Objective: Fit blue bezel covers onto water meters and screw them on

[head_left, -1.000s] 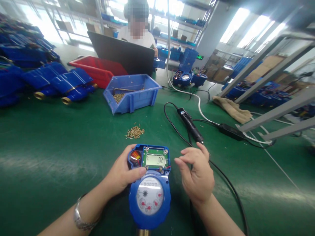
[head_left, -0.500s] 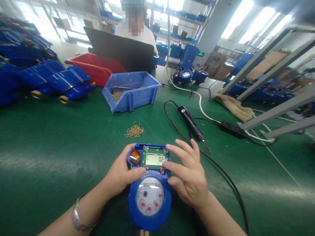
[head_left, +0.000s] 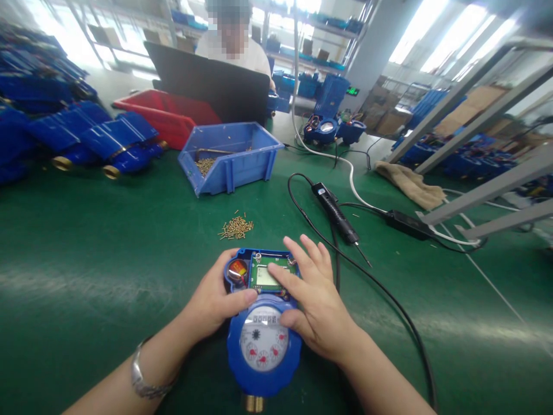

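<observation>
A blue water meter (head_left: 263,340) lies on the green table in front of me, its round dial near me and its open electronics box with a green circuit board and LCD beyond. My left hand (head_left: 216,302) grips the meter's left side, thumb laid across below the board. My right hand (head_left: 313,305) rests on the right side, fingers spread over the LCD and board, thumb on the dial rim. A small pile of brass screws (head_left: 236,227) lies just beyond the meter. A black electric screwdriver (head_left: 336,212) with its cable lies to the right, untouched.
A blue bin (head_left: 228,155) holding screws stands behind the pile, a red tray (head_left: 164,118) behind it. Several blue meters (head_left: 108,141) are stacked at left. A person sits across behind a dark laptop lid (head_left: 211,86). A beige cloth (head_left: 408,184) and metal frame bars are at right.
My right hand moved left from beside the meter onto it, its fingers now covering the LCD. The left hand kept its hold.
</observation>
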### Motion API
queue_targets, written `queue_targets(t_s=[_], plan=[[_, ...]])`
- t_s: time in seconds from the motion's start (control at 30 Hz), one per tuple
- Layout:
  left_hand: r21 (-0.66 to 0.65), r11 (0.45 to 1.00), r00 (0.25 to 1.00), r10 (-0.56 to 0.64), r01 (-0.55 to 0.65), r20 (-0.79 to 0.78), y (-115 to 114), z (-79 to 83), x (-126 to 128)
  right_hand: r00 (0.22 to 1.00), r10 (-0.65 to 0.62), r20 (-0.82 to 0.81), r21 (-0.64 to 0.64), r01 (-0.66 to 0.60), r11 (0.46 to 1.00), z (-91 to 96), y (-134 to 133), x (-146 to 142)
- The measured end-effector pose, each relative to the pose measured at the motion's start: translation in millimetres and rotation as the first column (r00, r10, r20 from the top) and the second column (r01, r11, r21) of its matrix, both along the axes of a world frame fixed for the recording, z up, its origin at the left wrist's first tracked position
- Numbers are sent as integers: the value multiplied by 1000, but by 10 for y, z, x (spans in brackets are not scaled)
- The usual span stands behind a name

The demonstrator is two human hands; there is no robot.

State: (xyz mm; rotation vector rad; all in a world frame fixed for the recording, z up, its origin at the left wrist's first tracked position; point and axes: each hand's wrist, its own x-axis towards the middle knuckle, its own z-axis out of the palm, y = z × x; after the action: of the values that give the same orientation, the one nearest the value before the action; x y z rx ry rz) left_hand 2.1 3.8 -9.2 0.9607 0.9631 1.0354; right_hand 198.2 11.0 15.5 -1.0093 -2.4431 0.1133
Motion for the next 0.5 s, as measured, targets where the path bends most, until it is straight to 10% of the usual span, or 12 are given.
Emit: queue_targets(t_s=[0.27, 0.5], plan=[[-16, 1000, 999, -22, 21, -26, 5, 18, -8, 874, -148, -462, 124, 229, 965, -59, -9, 76], [-9, 1000, 999, -15, 15, -37, -2, -21, -15, 859, -206, -469, 2, 234, 972, -131, 1, 57]])
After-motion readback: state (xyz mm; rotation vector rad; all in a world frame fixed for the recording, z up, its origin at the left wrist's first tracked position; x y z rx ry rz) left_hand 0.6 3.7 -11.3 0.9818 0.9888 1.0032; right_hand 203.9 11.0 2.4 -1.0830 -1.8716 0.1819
